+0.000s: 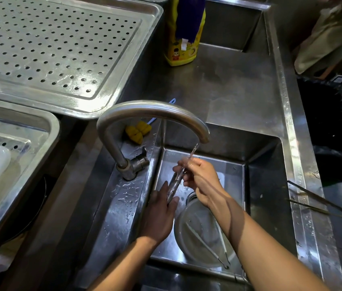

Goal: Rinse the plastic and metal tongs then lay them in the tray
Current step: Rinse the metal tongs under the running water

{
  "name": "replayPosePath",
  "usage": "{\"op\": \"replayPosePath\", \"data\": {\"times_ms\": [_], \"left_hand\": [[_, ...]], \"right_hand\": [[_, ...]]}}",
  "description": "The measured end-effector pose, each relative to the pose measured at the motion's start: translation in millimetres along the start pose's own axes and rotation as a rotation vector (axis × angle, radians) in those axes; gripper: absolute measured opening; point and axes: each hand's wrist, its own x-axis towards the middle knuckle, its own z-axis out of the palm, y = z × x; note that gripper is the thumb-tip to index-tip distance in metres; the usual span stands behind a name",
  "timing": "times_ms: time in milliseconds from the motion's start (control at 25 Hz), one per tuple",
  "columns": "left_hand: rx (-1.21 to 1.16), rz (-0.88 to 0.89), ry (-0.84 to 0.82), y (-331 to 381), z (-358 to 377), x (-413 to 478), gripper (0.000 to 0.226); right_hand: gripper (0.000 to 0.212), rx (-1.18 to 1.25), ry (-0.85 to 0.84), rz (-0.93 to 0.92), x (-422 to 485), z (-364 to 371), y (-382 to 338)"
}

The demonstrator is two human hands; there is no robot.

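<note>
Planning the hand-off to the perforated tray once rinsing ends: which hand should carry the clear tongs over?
Probably the left hand. It grips the lower end of the clear tongs and is on the same side as the perforated tray. The right hand would have to cross the faucet.

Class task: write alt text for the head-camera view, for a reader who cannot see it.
Both hands, left hand and right hand, hold clear plastic tongs under a running tap over a steel sink. Metal tongs lie on the sink's right rim; a perforated tray sits upper left.
</note>
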Motion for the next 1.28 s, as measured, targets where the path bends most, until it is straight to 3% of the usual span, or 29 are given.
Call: {"op": "replayPosePath", "data": {"times_ms": [40,160,320,520,640,760,840,920,960,1080,1160,1280], "left_hand": [[-0.026,0.015,0.003,2.6,-0.3,1.2,0.057],[-0.063,0.060,0.013,6.0,-2.3,2.5,0.055],[-0.076,0.007,-0.028,6.7,-1.1,6.3,0.056],[-0.177,0.065,-0.011,2.5,1.0,4.7,0.046],[-0.250,0.054,-0.042,3.1,4.9,9.9,0.045],[-0.460,-0.024,-0.066,10.2,7.6,17.1,0.025],[-0.590,-0.094,-0.089,14.1,8.1,16.1,0.004],[-0.743,-0.126,-0.178,19.7,10.2,13.2,0.023],[-0.819,-0.147,-0.244,23.7,11.3,12.8,0.030],[-0.991,-0.298,-0.416,37.2,16.3,16.9,0.050],[-0.876,-0.344,-0.421,42.5,24.1,22.1,0.060],[-0.564,-0.238,-0.239,41.4,37.4,28.8,0.044]], "right_hand": [[0.003,-0.030,-0.024,-0.009,-3.1,2.0,3.4],[0.012,-0.137,-0.110,-0.007,-10.0,5.3,8.5],[0.011,-0.055,0.095,-0.100,-4.0,1.4,-1.1],[0.017,-0.364,-0.070,-0.016,-17.0,3.8,5.4],[0.010,-0.216,0.042,-0.062,-14.5,5.9,-0.1],[0.011,-0.428,-0.024,-0.133,-24.9,8.4,14.3],[0.008,-0.423,0.123,-0.228,-32.2,-6.2,24.5],[0.006,-0.229,0.373,-0.235,-35.4,-27.4,30.1],[0.014,-0.168,0.387,-0.161,-39.5,-34.0,32.3],[0.025,0.032,0.039,0.023,-53.4,-32.7,45.8],[0.021,-0.079,0.062,-0.055,-54.0,-30.7,48.1],[0.013,-0.347,0.191,-0.229,-52.3,-37.2,50.9]]}}
